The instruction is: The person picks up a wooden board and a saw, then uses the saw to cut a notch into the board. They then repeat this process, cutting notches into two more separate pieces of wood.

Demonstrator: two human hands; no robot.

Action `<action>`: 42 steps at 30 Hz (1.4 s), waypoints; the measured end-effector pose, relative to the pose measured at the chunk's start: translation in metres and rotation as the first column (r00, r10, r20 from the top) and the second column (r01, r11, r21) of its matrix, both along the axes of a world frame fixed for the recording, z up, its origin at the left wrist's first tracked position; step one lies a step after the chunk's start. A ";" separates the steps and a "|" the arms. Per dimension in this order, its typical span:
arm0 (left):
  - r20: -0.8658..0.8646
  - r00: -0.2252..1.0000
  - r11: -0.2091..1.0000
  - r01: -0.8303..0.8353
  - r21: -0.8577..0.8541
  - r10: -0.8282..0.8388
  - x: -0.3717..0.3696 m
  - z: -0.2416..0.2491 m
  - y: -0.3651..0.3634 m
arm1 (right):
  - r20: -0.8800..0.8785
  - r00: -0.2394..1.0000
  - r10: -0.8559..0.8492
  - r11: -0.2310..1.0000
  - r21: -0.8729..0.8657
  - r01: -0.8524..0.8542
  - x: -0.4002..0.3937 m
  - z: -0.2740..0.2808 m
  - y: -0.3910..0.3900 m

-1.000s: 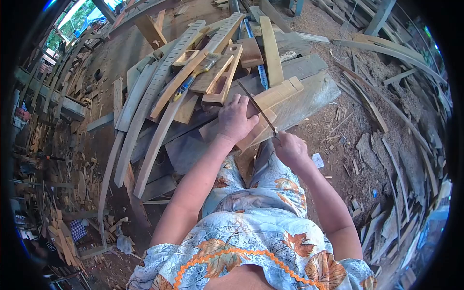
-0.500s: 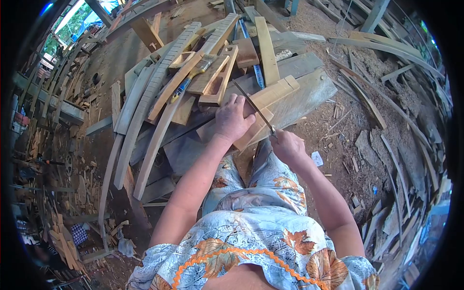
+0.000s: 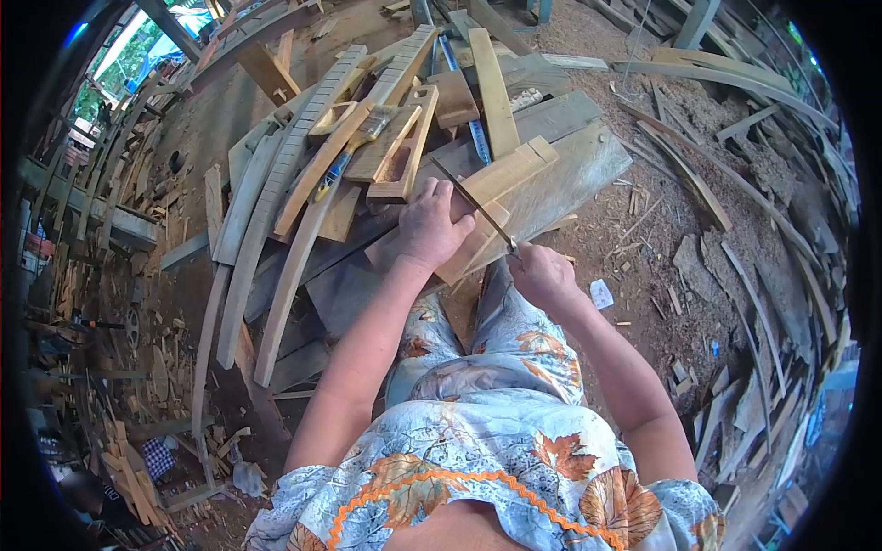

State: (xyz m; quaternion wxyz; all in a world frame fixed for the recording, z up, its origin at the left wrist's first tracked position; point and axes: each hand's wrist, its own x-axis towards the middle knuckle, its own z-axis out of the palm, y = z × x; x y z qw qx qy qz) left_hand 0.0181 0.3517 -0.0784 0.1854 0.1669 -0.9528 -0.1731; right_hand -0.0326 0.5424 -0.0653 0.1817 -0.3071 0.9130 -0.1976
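My left hand [image 3: 432, 230] presses down on a pale wooden block [image 3: 514, 176], its fingers curled over the wood and its thumb pointing right. In my closed right hand [image 3: 542, 273] is a handsaw [image 3: 473, 202]; its narrow dark blade, seen almost edge-on, runs diagonally over the block close to my left thumb and fingers. The saw's handle is mostly hidden in my fist. Under the block lies a wide, weathered plank [image 3: 588, 165].
Left of the block are wooden box-like pieces [image 3: 395, 188], a paintbrush [image 3: 354, 147] and long curved strips [image 3: 276, 230]. A blue rule [image 3: 479, 142] lies beside an upright-pointing batten [image 3: 494, 92]. Timber offcuts [image 3: 684, 174] and sawdust cover the ground at right.
The whole view has shifted slightly, moving the scene a little left and up. The saw has drawn back a small way toward me; my left hand stays on the block.
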 end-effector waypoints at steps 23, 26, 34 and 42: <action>0.076 0.939 0.941 0.338 -0.009 -0.337 0.083 0.015 0.092 | 0.045 0.996 -0.079 0.906 -0.414 0.091 -0.003 0.027 0.044; 0.090 0.921 0.925 0.378 0.039 -0.380 0.095 0.000 0.101 | 0.089 0.988 -0.124 0.889 -0.432 0.151 0.001 0.025 0.049; 0.026 0.961 0.889 0.244 0.387 -0.274 0.109 -0.017 0.087 | 0.207 0.963 -0.172 0.844 -0.473 0.252 -0.008 -0.020 0.075; -0.049 0.994 0.892 0.112 0.437 -0.100 0.124 -0.004 0.070 | 0.387 0.893 -0.230 0.803 -0.442 0.399 -0.001 -0.024 0.082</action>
